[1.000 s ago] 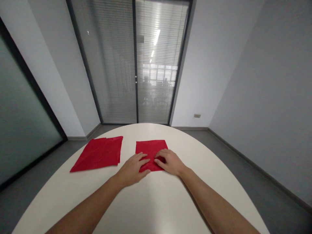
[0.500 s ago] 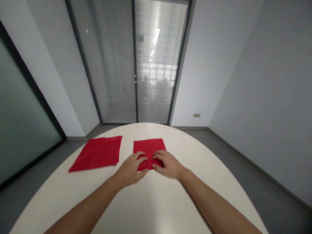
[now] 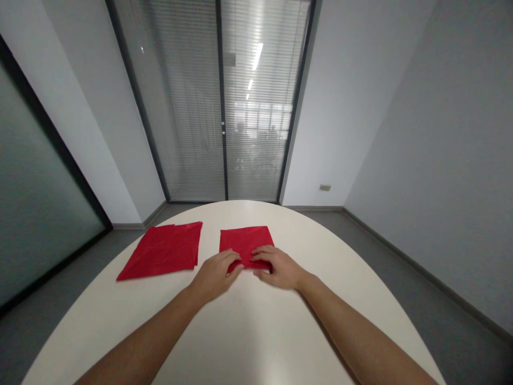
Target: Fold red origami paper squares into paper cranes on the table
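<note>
A square red sheet, thin and creased like paper or cloth, lies on the white table in front of me. My left hand is at its near left corner, with curled fingers on the sheet and the thumb at the near edge. Opposite it, my right hand grips the near right side, its fingers bent over the top and its thumb along the edge. Between the hands the near edge looks slightly raised or folded; the fingers hide part of it.
To the left lies a pile of larger red sheets, their edges not quite lined up. The round white table curves away on both sides. Beyond it stand a glass partition with blinds and grey-white walls.
The near edge of the red sheet has moved away from me, and the thumb and fingers of my left hand have closed together at it. My right hand has barely moved.
</note>
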`<move>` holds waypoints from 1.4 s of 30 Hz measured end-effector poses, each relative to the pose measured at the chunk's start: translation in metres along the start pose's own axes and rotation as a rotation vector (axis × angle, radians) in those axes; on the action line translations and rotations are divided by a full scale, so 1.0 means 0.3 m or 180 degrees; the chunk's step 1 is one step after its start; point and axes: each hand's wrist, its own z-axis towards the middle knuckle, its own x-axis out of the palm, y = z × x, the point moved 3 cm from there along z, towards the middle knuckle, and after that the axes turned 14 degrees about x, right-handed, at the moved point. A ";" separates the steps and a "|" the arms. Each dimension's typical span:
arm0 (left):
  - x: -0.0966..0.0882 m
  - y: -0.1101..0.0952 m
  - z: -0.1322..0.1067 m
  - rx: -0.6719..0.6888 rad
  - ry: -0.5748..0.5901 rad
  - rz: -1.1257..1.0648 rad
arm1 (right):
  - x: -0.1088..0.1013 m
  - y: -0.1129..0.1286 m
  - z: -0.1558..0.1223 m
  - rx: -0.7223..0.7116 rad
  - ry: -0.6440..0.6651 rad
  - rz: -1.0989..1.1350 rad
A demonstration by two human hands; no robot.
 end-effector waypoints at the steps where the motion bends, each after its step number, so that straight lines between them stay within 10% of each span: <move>1: -0.002 -0.001 -0.001 0.0006 0.0008 0.0000 | -0.002 -0.009 0.000 0.0014 0.0026 0.0008; 10: -0.029 0.001 -0.019 0.0128 0.0151 -0.0107 | -0.049 -0.098 0.008 0.0430 0.0282 0.0664; 20: -0.026 0.057 -0.012 -0.0736 -0.0235 -0.0217 | -0.077 -0.141 -0.005 0.1215 -0.0147 0.1113; 42: -0.017 0.084 -0.029 -0.1042 -0.0879 -0.0739 | -0.047 -0.170 0.020 0.1308 -0.0711 0.0760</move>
